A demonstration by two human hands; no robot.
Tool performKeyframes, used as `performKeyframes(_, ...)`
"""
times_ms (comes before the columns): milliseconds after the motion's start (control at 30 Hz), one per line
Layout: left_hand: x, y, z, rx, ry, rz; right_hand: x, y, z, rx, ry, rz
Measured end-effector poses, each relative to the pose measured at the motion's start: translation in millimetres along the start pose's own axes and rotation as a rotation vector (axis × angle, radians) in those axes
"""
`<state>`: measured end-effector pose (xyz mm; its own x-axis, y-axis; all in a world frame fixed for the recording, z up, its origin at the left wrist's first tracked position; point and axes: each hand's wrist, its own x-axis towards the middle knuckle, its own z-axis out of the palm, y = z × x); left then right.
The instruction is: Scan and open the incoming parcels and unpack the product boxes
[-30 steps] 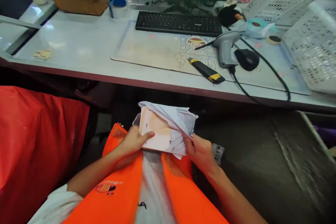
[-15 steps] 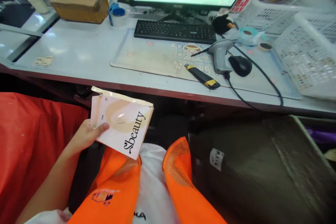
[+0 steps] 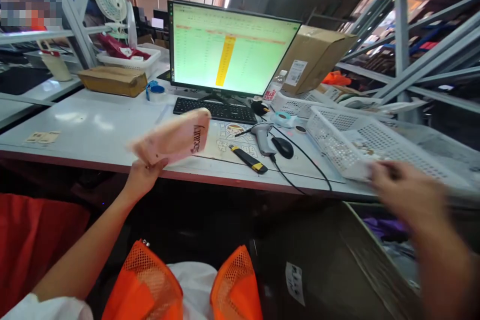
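Observation:
My left hand (image 3: pixel 144 175) is closed on the lower edge of a flat pale pink-and-beige packet (image 3: pixel 176 139) printed "beauty". The packet is tilted and blurred by motion, held up over the desk's front edge. At the right, my right hand (image 3: pixel 408 190) is smeared by motion beside the front of a white perforated basket (image 3: pixel 337 152). Its fingers look bent, but whether they touch the basket or hold anything is unclear. Between the hands, a black-and-yellow utility knife (image 3: pixel 247 159), a grey barcode scanner (image 3: pixel 263 138) and a black mouse (image 3: pixel 282 147) lie on the desk mat.
A monitor (image 3: pixel 202 50) stands behind a black keyboard (image 3: pixel 225 111). Blue tape (image 3: pixel 155 90) and a cardboard box (image 3: pixel 112 80) are at the back left. Below the desk, a large dark box (image 3: pixel 315 245) stands right, with purple material (image 3: pixel 386 227) in the opening beside it. Red fabric (image 3: pixel 37 245) is left.
My left hand has lifted the packet from near my lap to above the desk edge. My right hand has come into view at the right. The view has tilted up and shifted right.

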<state>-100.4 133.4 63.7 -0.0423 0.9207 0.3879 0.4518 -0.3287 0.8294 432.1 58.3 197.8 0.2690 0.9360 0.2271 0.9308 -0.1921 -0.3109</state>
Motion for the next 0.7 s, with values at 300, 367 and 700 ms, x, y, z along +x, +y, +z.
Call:
performKeyframes(300,50.2,-35.5,53.4,0.406,-0.145,0.412,131.5,-111.8,165.7,-0.111,-0.14,0.333)
performKeyframes(367,48.2,-37.9,54.2,0.406,-0.14,0.387,141.4,-120.0,172.8,-0.104,-0.126,0.368)
performKeyframes(700,42.8,-29.5,55.1,0.38,-0.173,0.349,136.0,-152.5,75.2,0.398,-0.619,0.014)
